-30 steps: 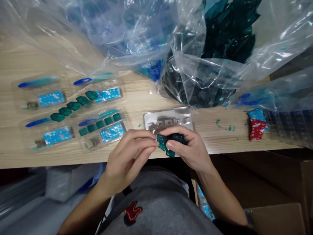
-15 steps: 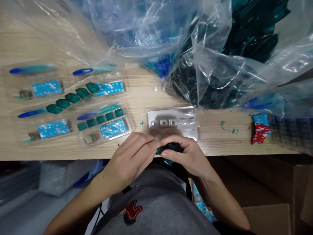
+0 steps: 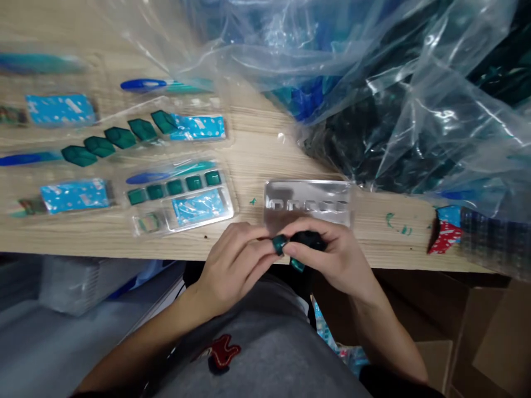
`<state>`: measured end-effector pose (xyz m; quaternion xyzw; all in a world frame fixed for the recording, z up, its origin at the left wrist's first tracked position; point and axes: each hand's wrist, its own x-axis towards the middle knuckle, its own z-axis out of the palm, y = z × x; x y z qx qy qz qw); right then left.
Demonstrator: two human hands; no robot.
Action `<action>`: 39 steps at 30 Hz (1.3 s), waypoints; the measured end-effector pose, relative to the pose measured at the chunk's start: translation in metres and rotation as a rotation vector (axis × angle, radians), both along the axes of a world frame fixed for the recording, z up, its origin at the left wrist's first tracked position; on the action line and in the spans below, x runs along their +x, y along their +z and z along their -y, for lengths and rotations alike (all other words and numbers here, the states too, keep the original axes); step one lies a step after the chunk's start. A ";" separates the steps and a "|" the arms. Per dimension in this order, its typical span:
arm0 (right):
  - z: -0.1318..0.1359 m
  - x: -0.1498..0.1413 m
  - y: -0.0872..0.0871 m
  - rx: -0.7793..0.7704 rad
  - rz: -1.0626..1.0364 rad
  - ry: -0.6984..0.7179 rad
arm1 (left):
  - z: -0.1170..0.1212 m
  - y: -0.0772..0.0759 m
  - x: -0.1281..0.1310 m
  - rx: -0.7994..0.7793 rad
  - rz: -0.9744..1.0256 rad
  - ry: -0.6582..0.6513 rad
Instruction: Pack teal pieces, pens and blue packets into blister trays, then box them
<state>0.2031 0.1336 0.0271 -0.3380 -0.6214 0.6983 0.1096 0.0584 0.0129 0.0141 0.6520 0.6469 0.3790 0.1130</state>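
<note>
Both my hands meet at the middle of the view, just over the table's front edge. My right hand (image 3: 334,257) is closed around a cluster of glossy dark teal plastic pieces (image 3: 307,240), and most of the cluster is hidden by its fingers. My left hand (image 3: 234,265) pinches a teal tip (image 3: 280,244) of that cluster with its fingertips. Directly behind my hands lies an empty clear blister tray (image 3: 307,202), its lower part hidden by my fingers.
To the left on the wooden table (image 3: 257,149) lie clear blister packs (image 3: 180,199) with blue cards, blue parts and teal pieces. Large clear plastic bags (image 3: 398,110) of teal and blue parts fill the back. A red-and-blue box (image 3: 446,235) stands at the right; cardboard boxes (image 3: 468,331) sit below.
The view has swung, so the table items sit further left and higher. My hands have closed over more of the teal cluster, and the blister tray now lies closer behind them.
</note>
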 end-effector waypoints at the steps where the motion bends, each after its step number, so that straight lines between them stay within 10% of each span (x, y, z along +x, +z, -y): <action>1: -0.003 -0.002 0.002 0.169 0.029 0.019 | 0.000 -0.001 -0.001 -0.007 0.015 0.021; 5: -0.016 -0.012 0.006 0.761 0.216 0.217 | 0.004 -0.004 -0.007 -0.044 0.031 0.089; 11: -0.011 -0.033 0.008 1.060 0.467 0.486 | 0.008 -0.007 -0.014 -0.064 0.049 0.075; 15: -0.013 -0.036 0.009 0.913 0.480 0.450 | 0.005 -0.006 -0.014 -0.086 0.049 0.058; 24: -0.011 -0.005 0.010 -0.099 -0.068 -0.059 | -0.020 0.006 -0.003 -0.098 0.463 0.059; 31: -0.002 0.006 0.019 0.039 -0.102 -0.193 | -0.032 0.017 0.006 -0.221 0.704 0.040; 39: 0.007 0.012 0.020 0.245 -0.063 -0.297 | -0.029 0.018 0.014 -0.217 0.529 -0.008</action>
